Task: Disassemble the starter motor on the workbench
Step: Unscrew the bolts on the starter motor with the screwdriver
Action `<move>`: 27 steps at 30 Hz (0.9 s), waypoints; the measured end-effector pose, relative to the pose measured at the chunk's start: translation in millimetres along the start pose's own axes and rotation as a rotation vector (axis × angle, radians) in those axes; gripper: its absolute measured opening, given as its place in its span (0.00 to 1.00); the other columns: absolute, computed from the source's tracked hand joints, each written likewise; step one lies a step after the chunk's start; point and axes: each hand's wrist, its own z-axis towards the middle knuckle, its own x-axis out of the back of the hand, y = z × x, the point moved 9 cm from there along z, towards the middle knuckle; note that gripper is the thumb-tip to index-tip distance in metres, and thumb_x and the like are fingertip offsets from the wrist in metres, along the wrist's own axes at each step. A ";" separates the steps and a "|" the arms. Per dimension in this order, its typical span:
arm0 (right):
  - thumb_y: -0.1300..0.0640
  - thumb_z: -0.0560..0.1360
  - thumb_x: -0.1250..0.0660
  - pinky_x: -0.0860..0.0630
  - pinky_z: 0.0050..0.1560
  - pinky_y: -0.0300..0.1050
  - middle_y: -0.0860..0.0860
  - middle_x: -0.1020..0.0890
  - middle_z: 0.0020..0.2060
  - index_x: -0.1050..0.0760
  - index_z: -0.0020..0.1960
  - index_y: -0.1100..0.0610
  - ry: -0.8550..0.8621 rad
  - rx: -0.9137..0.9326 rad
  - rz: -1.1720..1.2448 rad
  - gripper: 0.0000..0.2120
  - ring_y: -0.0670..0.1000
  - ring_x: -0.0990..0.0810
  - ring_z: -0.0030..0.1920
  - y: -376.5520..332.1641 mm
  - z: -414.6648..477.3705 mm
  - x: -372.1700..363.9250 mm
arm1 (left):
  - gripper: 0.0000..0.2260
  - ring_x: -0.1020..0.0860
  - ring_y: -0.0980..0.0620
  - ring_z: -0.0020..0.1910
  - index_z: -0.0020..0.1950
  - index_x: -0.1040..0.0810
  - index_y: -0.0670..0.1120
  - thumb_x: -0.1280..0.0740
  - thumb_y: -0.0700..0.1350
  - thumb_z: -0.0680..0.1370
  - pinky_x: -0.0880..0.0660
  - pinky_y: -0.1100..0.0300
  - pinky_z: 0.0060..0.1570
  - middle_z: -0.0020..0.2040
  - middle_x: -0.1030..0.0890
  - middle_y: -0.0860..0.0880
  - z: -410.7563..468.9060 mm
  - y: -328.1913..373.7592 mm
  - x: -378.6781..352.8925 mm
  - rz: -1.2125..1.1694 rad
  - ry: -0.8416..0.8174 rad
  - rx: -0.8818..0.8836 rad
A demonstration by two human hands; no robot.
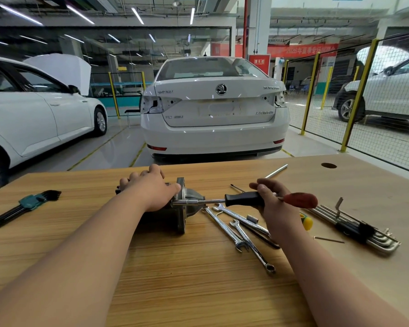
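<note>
The starter motor (187, 199), grey metal with a round flange and a cone-shaped nose, lies on its side on the wooden workbench (175, 267). My left hand (149, 187) grips its body from above and hides most of it. My right hand (272, 197) holds the black handle of a socket driver (241, 198). The driver's chrome shaft runs left and its tip meets the motor by the flange. A red-handled screwdriver (300, 200) sits right behind my right hand; whether the hand also holds it is unclear.
Several chrome spanners (241, 232) lie in front of the motor. A yellow-handled tool (306, 221) and a hex key set (357, 228) lie to the right, another hex key set (31, 201) to the left. A steel rod (276, 171) rests near the far edge.
</note>
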 end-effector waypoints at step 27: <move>0.58 0.81 0.37 0.21 0.39 0.41 0.50 0.15 0.45 0.23 0.52 0.51 -0.021 0.058 -0.013 0.05 0.53 0.16 0.48 -1.5 2.4 0.7 | 0.26 0.37 0.42 0.68 0.69 0.38 0.48 0.44 0.63 0.78 0.40 0.48 0.62 0.69 0.32 0.45 2.0 3.4 0.3 0.039 -0.070 -0.005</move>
